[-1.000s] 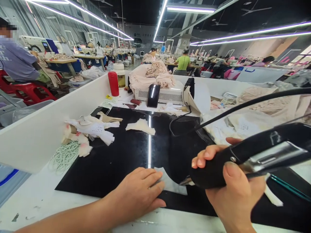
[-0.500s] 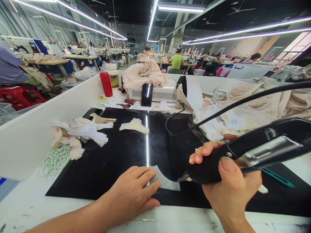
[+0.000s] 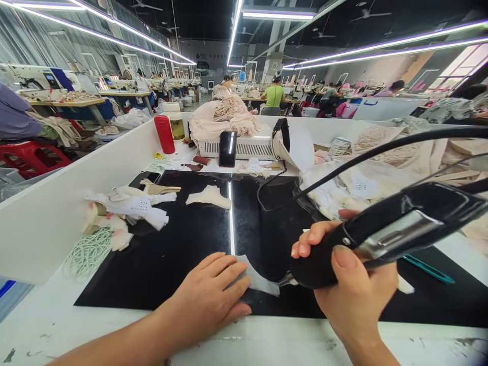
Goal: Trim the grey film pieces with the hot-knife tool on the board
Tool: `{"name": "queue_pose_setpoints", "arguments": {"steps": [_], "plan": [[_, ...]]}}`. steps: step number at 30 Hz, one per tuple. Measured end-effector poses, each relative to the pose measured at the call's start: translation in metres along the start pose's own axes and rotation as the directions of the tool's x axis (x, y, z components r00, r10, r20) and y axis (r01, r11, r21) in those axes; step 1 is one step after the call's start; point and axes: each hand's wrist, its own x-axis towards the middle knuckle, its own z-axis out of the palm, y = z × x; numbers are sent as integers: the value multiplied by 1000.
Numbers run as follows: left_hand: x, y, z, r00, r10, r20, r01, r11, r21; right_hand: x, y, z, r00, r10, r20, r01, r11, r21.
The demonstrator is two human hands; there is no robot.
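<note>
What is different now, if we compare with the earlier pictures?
The head view has turned slightly right. The tip of the black tool, held in the right hand, has shifted a little rightward along the curved edge of the grey piece, toward its corner. Nothing was taken or released; the left hand stays on the piece.

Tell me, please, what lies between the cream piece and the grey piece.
Only bare mat, with a light's reflection, lies between the cream piece and the grey piece in the head view.

One head-worn camera looks forward and down over the black mat (image 3: 263,234).
</note>
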Motion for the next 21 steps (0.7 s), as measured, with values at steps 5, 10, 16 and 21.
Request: {"name": "queue_pose_setpoints", "arguments": {"steps": [5, 10, 16, 21], "plan": [[6, 5, 1, 999, 32, -10, -32, 999, -36, 0, 4, 0, 1000, 14, 5, -14, 1000, -13], [17, 9, 8, 996, 57, 63, -48, 991, -126, 1, 6, -2, 1000, 18, 2, -18, 1000, -18], [24, 14, 20, 994, 94, 63, -86, 989, -121, -2, 5, -3, 1000, -3, 17, 4, 1000, -28], [24, 15, 26, 995, 83, 59, -76, 991, -106, -2, 5, -4, 1000, 15, 13, -14, 1000, -18]]}}
